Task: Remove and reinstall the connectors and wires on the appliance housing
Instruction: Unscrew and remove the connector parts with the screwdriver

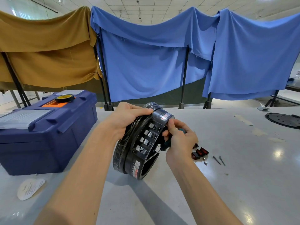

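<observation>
Brown and blue cloths hang behind a pale worktable (227, 184). At its left sits a blue toolbox (45, 135) with a roll of tape (65, 98) on the lid, within reach. The left hand (128, 117) curls over the upper rim of the black appliance housing (142, 146), which stands on edge on the table, tilted so its open side faces the right hand (180, 140). That hand is wrapped round a screwdriver (164, 146) whose shaft angles into the housing, probably to free a fastener. Just beside it lie small red-and-black parts (200, 152) and two screws (219, 159), seemingly set aside for refitting; a black disc (284, 120) rests far right
</observation>
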Available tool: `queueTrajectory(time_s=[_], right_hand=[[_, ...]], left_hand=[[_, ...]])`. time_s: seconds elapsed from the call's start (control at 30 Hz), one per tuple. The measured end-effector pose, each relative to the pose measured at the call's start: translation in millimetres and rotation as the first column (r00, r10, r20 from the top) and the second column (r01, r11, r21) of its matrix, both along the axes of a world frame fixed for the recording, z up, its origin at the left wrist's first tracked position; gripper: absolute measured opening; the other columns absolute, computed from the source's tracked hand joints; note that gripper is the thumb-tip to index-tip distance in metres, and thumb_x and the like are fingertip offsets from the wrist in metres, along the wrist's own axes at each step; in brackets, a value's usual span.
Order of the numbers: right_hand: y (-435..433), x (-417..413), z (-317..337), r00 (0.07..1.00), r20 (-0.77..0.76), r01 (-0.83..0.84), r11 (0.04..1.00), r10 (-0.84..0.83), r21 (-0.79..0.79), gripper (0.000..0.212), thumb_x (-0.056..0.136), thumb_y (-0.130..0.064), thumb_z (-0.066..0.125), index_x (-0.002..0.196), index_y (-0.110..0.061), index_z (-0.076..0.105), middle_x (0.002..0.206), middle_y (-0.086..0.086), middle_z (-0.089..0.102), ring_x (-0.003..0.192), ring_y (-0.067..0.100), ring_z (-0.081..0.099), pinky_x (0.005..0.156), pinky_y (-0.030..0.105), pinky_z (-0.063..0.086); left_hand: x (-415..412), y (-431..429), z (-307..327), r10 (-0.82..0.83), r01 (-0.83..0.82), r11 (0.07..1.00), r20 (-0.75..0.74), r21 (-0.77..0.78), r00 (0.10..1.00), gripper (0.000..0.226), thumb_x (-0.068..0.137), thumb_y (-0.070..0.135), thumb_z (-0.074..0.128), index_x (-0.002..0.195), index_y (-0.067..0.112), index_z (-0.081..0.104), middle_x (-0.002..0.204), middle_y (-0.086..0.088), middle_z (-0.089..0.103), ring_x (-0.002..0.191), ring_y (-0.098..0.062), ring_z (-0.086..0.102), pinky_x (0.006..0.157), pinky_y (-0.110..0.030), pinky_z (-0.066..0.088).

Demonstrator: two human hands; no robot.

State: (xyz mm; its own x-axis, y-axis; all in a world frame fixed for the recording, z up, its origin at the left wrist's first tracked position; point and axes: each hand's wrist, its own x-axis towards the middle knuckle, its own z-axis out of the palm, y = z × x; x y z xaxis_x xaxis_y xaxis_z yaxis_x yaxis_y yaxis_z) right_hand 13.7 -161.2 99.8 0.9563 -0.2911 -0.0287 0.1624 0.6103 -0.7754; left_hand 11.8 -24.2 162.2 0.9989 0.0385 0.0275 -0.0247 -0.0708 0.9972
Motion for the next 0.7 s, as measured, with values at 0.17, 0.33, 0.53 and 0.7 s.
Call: queueTrajectory(time_s=[0.17,0.33,0.53,0.7], right_hand=[[-6.3,3.7,2.6,0.967,-0.048,-0.239,0.958,0.249,0.156,0.003,0.087,-0.002,0.066,0.09,-0.001,0.065,0.061,0.008,0.06,0.036,0.01,0.044,0.037,0.02,0.039],[-7.8,2.5,3.3,0.974,-0.072,-0.206,0.971,0.216,0.124,0.005,0.085,-0.003,0.069,0.089,0.0,0.066,0.058,0.007,0.061,0.037,0.01,0.046,0.036,0.019,0.037],[-8.6,-5.5,3.7,0.998,-0.001,-0.059,0.994,0.059,-0.095,0.004,0.086,-0.004,0.07,0.083,-0.006,0.07,0.051,0.0,0.066,0.039,0.01,0.055,0.038,0.019,0.041],[-14.6,-13.1,0.5,0.995,0.032,-0.092,0.977,0.1,-0.194,0.018,0.087,0.002,0.066,0.082,-0.013,0.075,0.06,0.002,0.071,0.043,0.011,0.059,0.041,0.019,0.044]], left_hand=[[0.9,2.4,-0.9,0.008,-0.008,1.0,-0.01,-0.025,1.0,0.013,0.081,0.013,0.074,0.074,0.002,0.077,0.078,-0.022,0.073,0.06,-0.026,0.071,0.051,-0.028,0.056],[1.5,0.7,-1.4,0.018,-0.018,1.0,0.011,-0.017,1.0,0.013,0.081,0.012,0.074,0.073,0.002,0.077,0.077,-0.021,0.073,0.059,-0.025,0.071,0.051,-0.028,0.056],[2.7,1.3,-2.9,0.041,-0.041,0.999,0.007,-0.014,0.999,0.013,0.08,0.012,0.075,0.071,0.004,0.077,0.076,-0.021,0.073,0.058,-0.025,0.07,0.051,-0.029,0.056],[3.2,3.1,-4.1,0.022,-0.022,1.0,0.022,-0.02,1.0,0.013,0.081,0.013,0.074,0.072,0.005,0.078,0.077,-0.021,0.073,0.058,-0.025,0.07,0.052,-0.029,0.057]])
